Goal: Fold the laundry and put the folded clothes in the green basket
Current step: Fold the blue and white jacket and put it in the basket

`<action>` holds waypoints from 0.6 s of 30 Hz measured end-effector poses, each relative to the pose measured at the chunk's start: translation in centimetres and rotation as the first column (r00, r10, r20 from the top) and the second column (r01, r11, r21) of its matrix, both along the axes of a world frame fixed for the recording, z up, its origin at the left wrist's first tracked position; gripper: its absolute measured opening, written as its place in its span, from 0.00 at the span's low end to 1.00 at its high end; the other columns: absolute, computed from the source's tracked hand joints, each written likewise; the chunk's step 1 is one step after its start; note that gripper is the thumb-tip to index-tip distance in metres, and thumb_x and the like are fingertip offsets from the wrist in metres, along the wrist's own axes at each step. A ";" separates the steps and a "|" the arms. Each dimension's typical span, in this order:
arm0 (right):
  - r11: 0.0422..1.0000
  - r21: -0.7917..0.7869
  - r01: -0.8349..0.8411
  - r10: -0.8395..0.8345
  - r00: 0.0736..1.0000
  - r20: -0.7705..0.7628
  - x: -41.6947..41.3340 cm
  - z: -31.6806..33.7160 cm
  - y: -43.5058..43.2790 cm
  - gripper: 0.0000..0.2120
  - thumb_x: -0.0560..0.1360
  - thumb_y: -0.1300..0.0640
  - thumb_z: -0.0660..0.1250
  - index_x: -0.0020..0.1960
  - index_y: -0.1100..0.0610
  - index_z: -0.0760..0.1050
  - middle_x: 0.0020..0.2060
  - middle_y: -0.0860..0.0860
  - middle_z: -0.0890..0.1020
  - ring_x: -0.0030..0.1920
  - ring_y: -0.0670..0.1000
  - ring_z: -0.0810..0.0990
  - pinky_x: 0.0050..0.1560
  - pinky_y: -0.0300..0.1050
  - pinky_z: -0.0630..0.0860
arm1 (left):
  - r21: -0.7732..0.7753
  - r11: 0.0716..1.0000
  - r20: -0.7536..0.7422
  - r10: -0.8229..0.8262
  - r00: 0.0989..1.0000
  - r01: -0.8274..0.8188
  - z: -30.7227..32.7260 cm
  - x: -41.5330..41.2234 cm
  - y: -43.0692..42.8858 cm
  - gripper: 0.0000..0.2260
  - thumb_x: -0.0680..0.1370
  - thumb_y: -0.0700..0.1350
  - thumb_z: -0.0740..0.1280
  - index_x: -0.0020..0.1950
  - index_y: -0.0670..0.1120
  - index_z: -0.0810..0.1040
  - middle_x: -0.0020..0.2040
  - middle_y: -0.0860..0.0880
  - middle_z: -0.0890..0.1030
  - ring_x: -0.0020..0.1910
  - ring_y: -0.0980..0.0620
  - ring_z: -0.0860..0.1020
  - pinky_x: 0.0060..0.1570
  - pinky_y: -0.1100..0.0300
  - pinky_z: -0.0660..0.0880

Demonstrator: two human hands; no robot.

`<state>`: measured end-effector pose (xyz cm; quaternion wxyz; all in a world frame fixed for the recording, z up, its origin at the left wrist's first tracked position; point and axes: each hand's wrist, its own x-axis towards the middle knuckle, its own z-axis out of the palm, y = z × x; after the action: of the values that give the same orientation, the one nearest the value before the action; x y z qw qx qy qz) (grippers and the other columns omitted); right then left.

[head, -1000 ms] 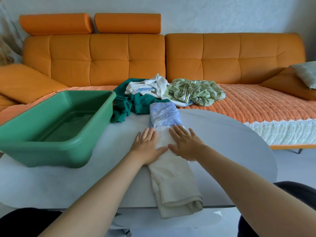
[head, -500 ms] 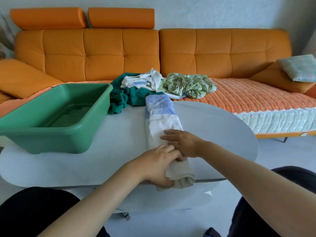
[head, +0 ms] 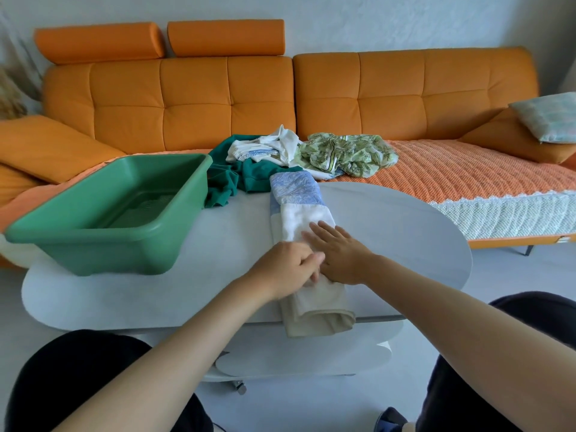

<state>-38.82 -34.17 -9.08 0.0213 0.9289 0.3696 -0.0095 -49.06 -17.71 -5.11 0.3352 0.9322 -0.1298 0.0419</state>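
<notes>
Pressing the garment (head: 307, 218) with your right hand (head: 341, 255), fingers straight, you pinch it with your left hand (head: 285, 268). Its overhanging end may slide off the surface (head: 389, 232), unfolding.

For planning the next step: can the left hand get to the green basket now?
Probably yes. The basket stands to the left of the left hand, with only bare table between. That hand grips the cloth, though, and must carry it or let go.
</notes>
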 end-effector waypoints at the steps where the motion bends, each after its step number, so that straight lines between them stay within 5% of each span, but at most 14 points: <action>1: 1.000 0.024 -0.006 0.006 1.000 0.012 0.0 0.0 -0.1 0.47 0.67 0.32 0.32 0.82 0.53 0.45 0.81 0.53 0.46 0.81 0.53 0.43 0.79 0.51 0.44 | 0.003 0.999 0.109 0.043 0.993 -0.044 -0.5 0.5 -0.1 0.14 0.82 0.48 0.62 0.41 0.47 0.82 0.43 0.58 0.80 0.44 0.63 0.76 0.57 0.52 0.74; 3: 0.997 0.070 -0.008 0.007 1.000 0.010 -0.1 -0.2 -0.4 0.42 0.75 0.32 0.38 0.82 0.54 0.46 0.81 0.53 0.47 0.81 0.52 0.43 0.79 0.50 0.44 | 0.082 0.995 0.180 0.040 0.983 -0.056 -1.9 1.6 0.3 0.07 0.81 0.47 0.63 0.54 0.47 0.79 0.55 0.54 0.77 0.57 0.57 0.74 0.63 0.51 0.71; 5: 0.998 0.070 -0.003 0.002 1.000 0.006 -0.4 -0.4 -1.0 0.37 0.81 0.35 0.46 0.82 0.55 0.47 0.81 0.53 0.48 0.81 0.51 0.43 0.79 0.48 0.43 | 0.287 0.958 -0.019 0.024 1.000 -0.017 -3.1 1.9 1.0 0.21 0.82 0.54 0.62 0.73 0.49 0.69 0.74 0.50 0.68 0.75 0.49 0.62 0.74 0.54 0.59; 7: 0.997 0.073 -0.010 0.009 1.000 0.013 -0.5 -0.7 -1.7 0.40 0.77 0.32 0.42 0.82 0.55 0.48 0.81 0.52 0.49 0.81 0.51 0.44 0.79 0.48 0.44 | 0.447 0.893 -0.167 0.023 0.986 0.055 -4.0 1.9 1.9 0.29 0.83 0.60 0.57 0.81 0.51 0.56 0.82 0.52 0.52 0.81 0.52 0.48 0.78 0.56 0.47; 9: 0.992 0.112 -0.057 0.054 0.998 0.036 -0.6 -0.7 -2.4 0.38 0.77 0.34 0.44 0.81 0.54 0.55 0.81 0.53 0.54 0.81 0.53 0.51 0.79 0.51 0.50 | 0.507 0.860 -0.168 0.035 0.985 0.056 -4.3 1.6 2.4 0.30 0.83 0.63 0.53 0.82 0.53 0.52 0.82 0.53 0.47 0.80 0.55 0.44 0.78 0.52 0.44; 12: 0.945 0.179 -0.273 0.240 0.953 0.187 -1.2 0.0 -2.9 0.25 0.77 0.51 0.60 0.73 0.53 0.71 0.74 0.56 0.70 0.73 0.57 0.69 0.69 0.57 0.69 | 0.547 0.837 -0.139 0.056 0.989 0.030 -3.7 1.8 2.4 0.32 0.81 0.65 0.54 0.81 0.53 0.53 0.82 0.53 0.50 0.81 0.53 0.45 0.78 0.49 0.44; 15: 0.914 0.089 -0.397 0.369 0.901 0.230 -2.6 1.5 -3.1 0.33 0.64 0.59 0.68 0.70 0.48 0.74 0.66 0.55 0.75 0.63 0.57 0.76 0.62 0.49 0.73 | 0.560 0.828 -0.120 0.042 0.992 0.032 -3.8 2.1 2.8 0.34 0.80 0.67 0.54 0.81 0.53 0.53 0.82 0.53 0.51 0.80 0.53 0.46 0.78 0.50 0.45; 18: 0.900 0.025 -0.436 0.426 0.888 0.171 -4.2 2.1 -3.4 0.37 0.62 0.54 0.68 0.72 0.44 0.71 0.64 0.52 0.75 0.60 0.54 0.77 0.60 0.45 0.71 | 0.556 0.829 -0.190 0.057 0.980 0.060 -4.2 2.3 4.1 0.34 0.80 0.68 0.51 0.82 0.53 0.49 0.82 0.54 0.46 0.80 0.54 0.43 0.78 0.48 0.44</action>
<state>-43.00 -37.62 -6.93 0.0237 0.8216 0.5635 0.0824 -46.73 -13.64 -9.31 0.0591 0.9887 -0.1028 -0.0914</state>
